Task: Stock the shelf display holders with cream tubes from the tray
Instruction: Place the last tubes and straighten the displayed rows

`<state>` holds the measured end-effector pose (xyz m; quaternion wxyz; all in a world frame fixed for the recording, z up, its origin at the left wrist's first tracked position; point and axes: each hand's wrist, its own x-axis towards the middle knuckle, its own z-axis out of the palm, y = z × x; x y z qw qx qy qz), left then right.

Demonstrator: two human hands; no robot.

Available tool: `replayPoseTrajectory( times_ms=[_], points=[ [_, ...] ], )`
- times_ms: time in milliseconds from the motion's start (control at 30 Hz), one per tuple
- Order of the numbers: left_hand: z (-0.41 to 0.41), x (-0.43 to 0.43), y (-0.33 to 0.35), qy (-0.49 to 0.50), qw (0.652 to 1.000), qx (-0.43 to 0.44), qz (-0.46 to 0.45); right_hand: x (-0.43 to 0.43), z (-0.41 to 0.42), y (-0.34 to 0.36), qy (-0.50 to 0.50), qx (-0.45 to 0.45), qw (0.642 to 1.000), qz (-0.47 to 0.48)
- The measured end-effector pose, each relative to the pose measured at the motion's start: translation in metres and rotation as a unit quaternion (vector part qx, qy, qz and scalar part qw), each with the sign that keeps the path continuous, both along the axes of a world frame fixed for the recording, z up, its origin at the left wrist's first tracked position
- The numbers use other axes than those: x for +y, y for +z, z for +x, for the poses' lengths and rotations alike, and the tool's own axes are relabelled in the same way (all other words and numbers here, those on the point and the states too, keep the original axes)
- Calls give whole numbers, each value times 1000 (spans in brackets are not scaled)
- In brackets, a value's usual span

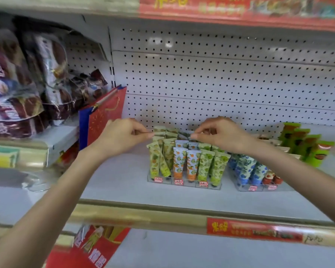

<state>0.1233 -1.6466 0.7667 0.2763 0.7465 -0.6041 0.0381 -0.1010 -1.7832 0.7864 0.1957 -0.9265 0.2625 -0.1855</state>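
Note:
A clear display holder [184, 182] on the white shelf holds several upright cream tubes in rows: yellow pineapple tubes [159, 161], orange-print tubes [186, 163] and green-print tubes [211, 165]. My left hand [122, 136] pinches the flat top of a back-row tube [160, 132] on the holder's left side. My right hand [219, 134] pinches the top of another back-row tube [183, 135] near the middle. A second clear holder [259, 187] to the right carries blue-print tubes [248, 169] and small red tubes [271, 176]. No tray is in view.
A red and blue gift bag [103, 115] stands left of the holder. Dark snack bags [27, 78] fill the left shelf section. Green boxes [306, 144] stand at the far right. Pegboard [220, 74] backs the shelf, and a gold edge rail [143, 213] runs along its front.

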Motion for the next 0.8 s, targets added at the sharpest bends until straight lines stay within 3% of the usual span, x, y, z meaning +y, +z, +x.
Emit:
replayPoseTrajectory(
  times_ms=[333, 800],
  points=[
    [31, -27, -37, 49, 994, 25, 99, 1, 45, 4, 44, 41, 998, -5],
    [36, -37, -53, 45, 996, 55, 61, -10, 61, -2, 39, 26, 998, 41]
  ],
)
